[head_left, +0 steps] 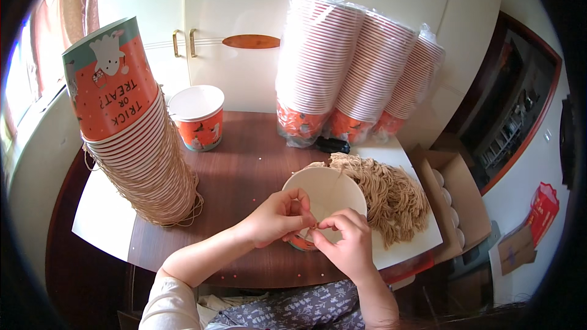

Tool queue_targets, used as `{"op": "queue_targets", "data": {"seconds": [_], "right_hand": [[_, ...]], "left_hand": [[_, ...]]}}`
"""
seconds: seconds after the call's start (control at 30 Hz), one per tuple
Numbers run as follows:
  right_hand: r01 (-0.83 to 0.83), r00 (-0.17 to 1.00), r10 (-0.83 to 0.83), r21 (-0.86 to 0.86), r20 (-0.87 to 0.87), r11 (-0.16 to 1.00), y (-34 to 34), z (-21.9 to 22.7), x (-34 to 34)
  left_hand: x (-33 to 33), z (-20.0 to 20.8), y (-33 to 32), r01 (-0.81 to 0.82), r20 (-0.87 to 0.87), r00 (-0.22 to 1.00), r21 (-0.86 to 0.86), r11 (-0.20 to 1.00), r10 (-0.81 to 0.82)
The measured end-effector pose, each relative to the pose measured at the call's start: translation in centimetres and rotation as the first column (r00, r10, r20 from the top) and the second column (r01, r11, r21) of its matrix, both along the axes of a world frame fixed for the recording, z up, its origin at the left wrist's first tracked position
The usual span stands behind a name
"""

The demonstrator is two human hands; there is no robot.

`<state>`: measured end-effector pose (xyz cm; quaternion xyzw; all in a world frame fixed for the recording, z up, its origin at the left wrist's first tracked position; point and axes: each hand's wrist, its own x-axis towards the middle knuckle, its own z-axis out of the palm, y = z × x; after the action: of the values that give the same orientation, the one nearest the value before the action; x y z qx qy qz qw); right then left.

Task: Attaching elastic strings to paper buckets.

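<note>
A paper bucket (327,186), white inside with an orange printed outside, stands at the table's front with its mouth toward me. Over its near rim, my left hand (278,219) and my right hand (347,241) meet, fingertips pinched together. A short bit of tan twine (314,227) shows between them; the fingers cover most of it. Right behind my right hand lies a heap of tan twine strands (391,198). To the left leans a tall nested stack of paper buckets (137,171), upside down, with loops of twine hanging round the rims.
A single upright bucket (202,128) stands at the back left. Three plastic-wrapped bucket stacks (318,55) rise at the back, with a small black object (332,145) by their base. Right of the table are an open cardboard box (461,195) holding round white items and a red bag (542,214).
</note>
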<state>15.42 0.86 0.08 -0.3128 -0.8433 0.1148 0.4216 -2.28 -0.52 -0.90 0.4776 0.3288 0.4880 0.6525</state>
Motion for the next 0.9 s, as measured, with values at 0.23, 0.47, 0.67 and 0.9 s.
{"op": "queue_targets", "data": {"seconds": [0.23,0.47,0.67,0.9], "right_hand": [[-0.029,0.997,0.024,-0.078,-0.068,0.997,0.28,-0.36,0.07],[-0.058,0.993,0.039,-0.175,-0.112,0.983,0.07,0.05,0.19],[-0.001,1.0,0.001,-0.011,0.005,1.0,0.21,-0.31,0.07],[-0.024,1.0,0.024,-0.023,0.007,0.999,0.39,0.23,0.64]], "left_hand": [[0.29,-0.17,-0.33,-0.061,-0.135,0.987,0.191,0.98,0.088],[0.28,-0.19,-0.33,-0.069,-0.129,0.987,0.204,0.977,0.096],[0.22,-0.24,-0.33,-0.077,-0.103,0.99,0.197,0.977,0.099],[0.16,0.32,-0.38,-0.058,-0.14,0.987,0.151,0.987,0.08]]}}
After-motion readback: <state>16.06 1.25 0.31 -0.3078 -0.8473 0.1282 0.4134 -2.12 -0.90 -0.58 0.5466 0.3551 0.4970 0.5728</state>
